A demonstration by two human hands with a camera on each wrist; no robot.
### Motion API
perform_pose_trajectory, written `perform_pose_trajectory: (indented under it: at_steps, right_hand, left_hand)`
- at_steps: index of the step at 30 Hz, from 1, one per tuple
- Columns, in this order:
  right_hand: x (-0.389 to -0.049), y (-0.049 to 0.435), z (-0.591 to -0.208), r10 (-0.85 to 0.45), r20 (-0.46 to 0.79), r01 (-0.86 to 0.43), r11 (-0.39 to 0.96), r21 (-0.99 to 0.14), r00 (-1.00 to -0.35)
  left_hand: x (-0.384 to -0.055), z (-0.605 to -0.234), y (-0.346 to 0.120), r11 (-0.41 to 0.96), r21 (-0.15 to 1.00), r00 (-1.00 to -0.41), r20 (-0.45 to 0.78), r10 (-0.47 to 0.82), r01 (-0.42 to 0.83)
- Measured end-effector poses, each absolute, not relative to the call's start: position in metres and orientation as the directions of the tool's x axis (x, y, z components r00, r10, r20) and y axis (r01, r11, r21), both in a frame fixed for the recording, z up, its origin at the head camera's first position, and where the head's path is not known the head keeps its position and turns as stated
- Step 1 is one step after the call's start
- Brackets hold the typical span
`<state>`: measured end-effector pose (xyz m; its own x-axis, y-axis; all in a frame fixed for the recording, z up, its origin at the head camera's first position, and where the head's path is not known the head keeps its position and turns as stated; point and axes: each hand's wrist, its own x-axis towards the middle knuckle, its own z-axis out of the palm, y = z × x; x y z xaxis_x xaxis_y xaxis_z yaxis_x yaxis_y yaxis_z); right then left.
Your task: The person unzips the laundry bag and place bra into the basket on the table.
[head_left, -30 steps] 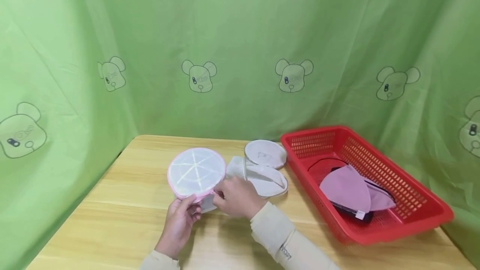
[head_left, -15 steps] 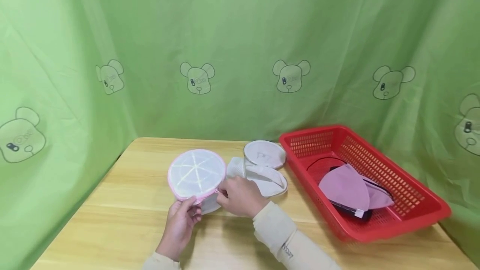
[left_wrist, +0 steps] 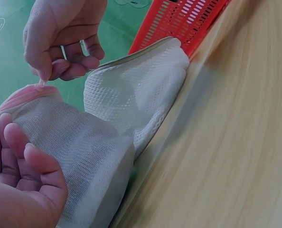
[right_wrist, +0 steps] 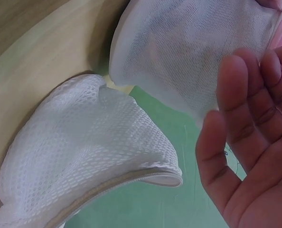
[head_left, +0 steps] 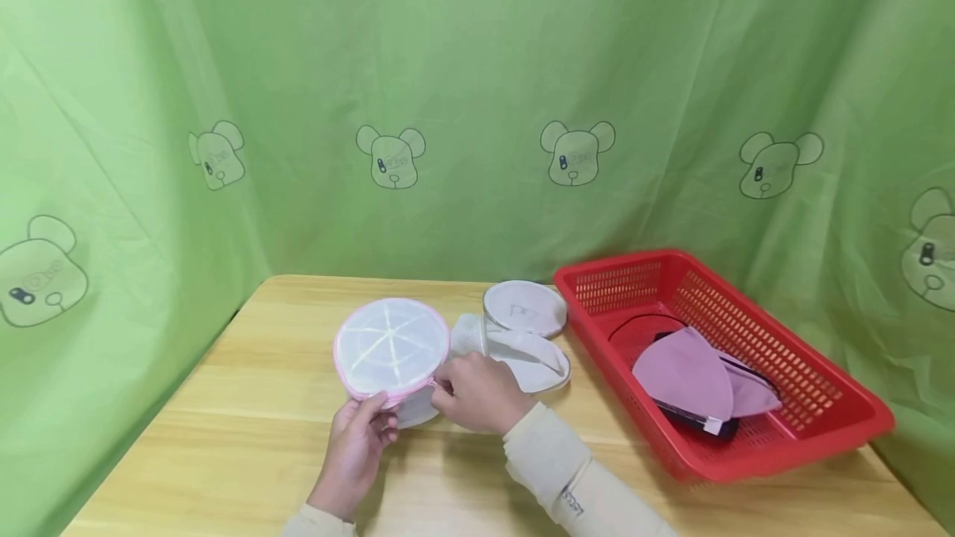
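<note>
A white mesh laundry bag [head_left: 391,342] with a pink zipper rim and a round top stands in front of me, its mesh side [left_wrist: 89,152] filling much of the left wrist view. My left hand [head_left: 358,446] grips the near rim, thumb on top and fingers beneath. At the rim's right side my right hand [head_left: 481,392] pinches the small pink zipper pull [left_wrist: 41,84]. Just behind that hand lies a second white mesh laundry bag [head_left: 525,359], its round lid [head_left: 525,307] folded back; its coarse netting [right_wrist: 79,142] shows in the right wrist view.
To the right is a red plastic basket [head_left: 619,388] with perforated sides. Inside it lie a folded pink fabric item [head_left: 682,371] and something black, partly covered. The wooden table [head_left: 224,437] meets a green curtain [head_left: 477,48] printed with bear heads.
My right hand has shifted slightly right along the pink rim, still pinching the zipper pull. The left hand keeps its hold, and the head view has moved a little.
</note>
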<state>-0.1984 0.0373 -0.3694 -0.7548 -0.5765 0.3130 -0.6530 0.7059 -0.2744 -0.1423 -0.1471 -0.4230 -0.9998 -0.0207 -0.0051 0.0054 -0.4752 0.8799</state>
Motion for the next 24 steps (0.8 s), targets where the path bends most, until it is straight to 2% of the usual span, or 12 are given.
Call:
perform_pose_trajectory:
  at_steps: [24]
  right_hand:
    - [-0.1981, 0.0374, -0.3697, -0.576, 0.290, -0.643, 0.715, -0.274, -0.764]
  left_hand:
    - [-0.1428, -0.4245, -0.1474, -0.475, 0.880, -1.000, -0.020, -0.024, -0.006]
